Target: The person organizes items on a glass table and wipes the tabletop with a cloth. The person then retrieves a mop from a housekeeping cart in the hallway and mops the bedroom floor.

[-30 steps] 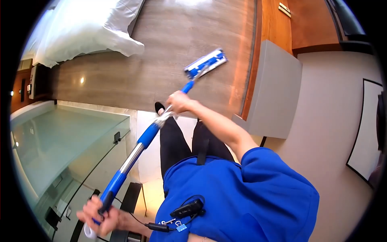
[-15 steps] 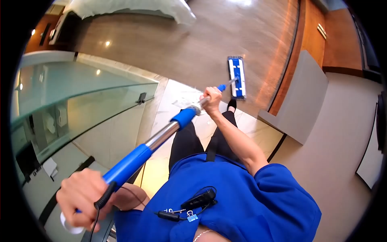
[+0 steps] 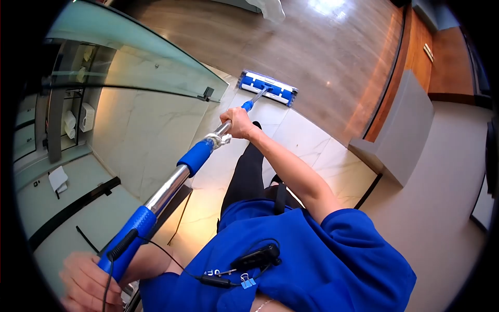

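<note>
A flat mop slants through the head view, from the lower left up to its blue-and-white head (image 3: 280,93). That head lies on the floor where the pale marble tiles meet the brown wood-look floor. At the lower left, my left hand (image 3: 88,281) is closed around the top end of the blue grip (image 3: 130,236); its fingers are slightly blurred. Farther down the metal pole (image 3: 169,187), my right hand (image 3: 237,123) wraps the shaft just above a small blue collar. White cord or cloth (image 3: 219,139) is tied round the pole below my right hand's wrist side.
To the left stands a glass panel (image 3: 130,52) with a dark clip at its corner. A grey panel (image 3: 400,130) and wooden ledge (image 3: 413,52) line the right side. White fabric (image 3: 270,9) hangs at the top. A black cable crosses near my left hand.
The mop head has swung left and turned crosswise, from the brown floor to the tile border. My right hand has moved left with the pole; both hands keep their hold.
</note>
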`<state>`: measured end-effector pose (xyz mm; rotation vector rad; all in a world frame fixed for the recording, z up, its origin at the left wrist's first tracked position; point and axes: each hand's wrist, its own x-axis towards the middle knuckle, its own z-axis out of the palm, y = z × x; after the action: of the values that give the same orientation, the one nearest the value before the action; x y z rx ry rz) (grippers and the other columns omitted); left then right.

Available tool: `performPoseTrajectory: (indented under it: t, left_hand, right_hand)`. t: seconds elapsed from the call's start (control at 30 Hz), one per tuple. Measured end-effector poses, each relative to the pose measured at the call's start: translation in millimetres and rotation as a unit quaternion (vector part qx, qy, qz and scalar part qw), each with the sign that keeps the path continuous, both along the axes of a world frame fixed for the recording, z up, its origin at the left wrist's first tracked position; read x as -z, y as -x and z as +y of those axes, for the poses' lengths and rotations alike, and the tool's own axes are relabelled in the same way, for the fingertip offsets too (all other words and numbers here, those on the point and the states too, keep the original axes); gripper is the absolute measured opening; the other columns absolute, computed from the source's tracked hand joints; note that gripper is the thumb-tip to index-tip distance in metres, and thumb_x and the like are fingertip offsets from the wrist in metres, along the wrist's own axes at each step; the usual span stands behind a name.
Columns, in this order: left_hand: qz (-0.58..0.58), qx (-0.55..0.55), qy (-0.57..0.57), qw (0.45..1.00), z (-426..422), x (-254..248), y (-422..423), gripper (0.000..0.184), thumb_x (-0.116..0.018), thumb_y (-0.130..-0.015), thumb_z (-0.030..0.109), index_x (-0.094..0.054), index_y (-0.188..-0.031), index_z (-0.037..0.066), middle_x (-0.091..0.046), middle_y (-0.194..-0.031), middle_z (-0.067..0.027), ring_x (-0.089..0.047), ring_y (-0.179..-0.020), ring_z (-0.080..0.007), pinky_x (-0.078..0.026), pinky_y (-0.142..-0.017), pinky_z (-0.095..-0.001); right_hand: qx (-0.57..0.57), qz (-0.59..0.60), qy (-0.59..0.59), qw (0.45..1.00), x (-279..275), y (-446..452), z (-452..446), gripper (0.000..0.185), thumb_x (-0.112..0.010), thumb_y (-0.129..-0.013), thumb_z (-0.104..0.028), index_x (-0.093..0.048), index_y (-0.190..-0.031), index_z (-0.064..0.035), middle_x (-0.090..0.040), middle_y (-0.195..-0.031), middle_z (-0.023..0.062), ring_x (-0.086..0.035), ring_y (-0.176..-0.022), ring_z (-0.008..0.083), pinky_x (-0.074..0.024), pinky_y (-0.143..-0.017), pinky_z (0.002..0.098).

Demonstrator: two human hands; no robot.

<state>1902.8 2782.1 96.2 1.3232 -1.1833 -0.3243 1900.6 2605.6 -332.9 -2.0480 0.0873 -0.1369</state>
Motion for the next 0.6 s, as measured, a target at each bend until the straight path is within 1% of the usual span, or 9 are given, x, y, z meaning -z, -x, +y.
performPoseTrajectory:
  t: [0.03, 0.13, 0.17, 0.27, 0.3, 0.4, 0.53, 0.57, 0.6]
  left_hand:
    - [-0.006, -0.034, 0.034, 0.999, 4, 4, 12, 0.016, -0.053, -0.084, 0.016, -0.042, -0.072, 0.011, -0.047, -0.054, 0.0, -0.047, -0.045, -0.0108, -0.046, -0.045, -0.0274]
    - [-0.017, 0.034, 0.041, 0.998, 35, -3, 44, 0.021, -0.054, -0.085, 0.02, -0.041, -0.071, 0.012, -0.047, -0.055, 0.0007, -0.047, -0.045, -0.0104, -0.047, -0.047, -0.026]
    - [-0.021, 0.029, 0.052, 0.998, 41, -5, 60, 0.025, -0.056, -0.086, 0.023, -0.041, -0.069, 0.012, -0.049, -0.054, 0.001, -0.049, -0.045, -0.0099, -0.047, -0.048, -0.0247]
    - [0.025, 0.169, 0.118, 0.978, 55, -9, 75, 0.027, -0.056, -0.086, 0.023, -0.042, -0.067, 0.011, -0.051, -0.053, 0.0003, -0.052, -0.046, -0.0098, -0.047, -0.047, -0.0243]
    - [0.031, 0.176, 0.205, 0.962, 48, 3, 82, 0.027, -0.055, -0.086, 0.021, -0.042, -0.066, 0.009, -0.053, -0.052, -0.0014, -0.053, -0.044, -0.0107, -0.047, -0.045, -0.0248]
    - [0.112, 0.287, 0.182, 0.934, 73, 3, 77, 0.027, -0.053, -0.085, 0.018, -0.04, -0.064, 0.009, -0.049, -0.049, -0.0009, -0.048, -0.038, -0.0117, -0.047, -0.043, -0.0255]
    - [0.175, 0.287, 0.081, 0.938, 158, -4, 28, 0.025, -0.066, -0.075, -0.003, -0.052, -0.056, 0.006, -0.057, -0.05, -0.0059, -0.055, -0.039, -0.0125, -0.051, -0.042, -0.0244]
    - [0.149, 0.26, 0.111, 0.948, 189, 0, 19, 0.022, -0.068, -0.073, -0.002, -0.052, -0.061, 0.005, -0.059, -0.051, -0.0085, -0.055, -0.038, -0.0142, -0.05, -0.04, -0.0239]
    - [0.161, 0.203, 0.136, 0.956, 210, 2, 23, 0.022, -0.066, -0.075, 0.0, -0.049, -0.061, 0.006, -0.057, -0.05, -0.0072, -0.053, -0.038, -0.013, -0.049, -0.041, -0.0231]
  right_hand:
    - [-0.002, -0.003, 0.002, 1.0, 0, 11, 9, 0.02, -0.067, -0.051, -0.019, -0.051, -0.054, -0.0061, -0.053, -0.056, 0.0146, -0.054, -0.056, 0.0338, -0.0403, -0.05, 0.0392]
    - [0.01, 0.012, -0.007, 1.0, -6, 61, 42, 0.019, -0.066, -0.051, -0.02, -0.053, -0.055, -0.0074, -0.053, -0.055, 0.0146, -0.054, -0.054, 0.0341, -0.0403, -0.049, 0.0393]
    - [0.012, 0.017, -0.004, 1.0, -10, 81, 55, 0.019, -0.067, -0.051, -0.021, -0.053, -0.055, -0.0077, -0.053, -0.055, 0.0145, -0.054, -0.054, 0.034, -0.0405, -0.049, 0.0394]
    - [0.021, 0.015, -0.01, 1.0, -18, 148, 101, 0.021, -0.067, -0.052, -0.023, -0.053, -0.055, -0.0082, -0.053, -0.055, 0.014, -0.055, -0.054, 0.0333, -0.0408, -0.048, 0.0394]
    - [0.017, 0.019, -0.01, 1.0, -12, 163, 116, 0.021, -0.067, -0.053, -0.023, -0.052, -0.055, -0.0082, -0.053, -0.055, 0.0138, -0.055, -0.054, 0.0333, -0.0406, -0.048, 0.0397]
    - [0.003, 0.058, -0.039, 0.998, -13, 195, 152, 0.022, -0.067, -0.053, -0.024, -0.052, -0.055, -0.0083, -0.052, -0.054, 0.0138, -0.054, -0.054, 0.0339, -0.0402, -0.048, 0.0406]
    - [-0.038, 0.097, -0.033, 0.994, -20, 175, 169, 0.021, -0.067, -0.053, -0.022, -0.053, -0.055, -0.0071, -0.052, -0.054, 0.0147, -0.054, -0.054, 0.0357, -0.0401, -0.049, 0.0417]
    - [-0.057, 0.11, -0.034, 0.992, -25, 165, 175, 0.021, -0.067, -0.053, -0.021, -0.054, -0.056, -0.0065, -0.052, -0.054, 0.0149, -0.054, -0.056, 0.0362, -0.0413, -0.051, 0.0427]
    - [-0.083, 0.115, -0.014, 0.99, -27, 152, 183, 0.02, -0.068, -0.053, -0.022, -0.056, -0.059, -0.0074, -0.055, -0.056, 0.0147, -0.056, -0.058, 0.0358, -0.0427, -0.052, 0.0433]
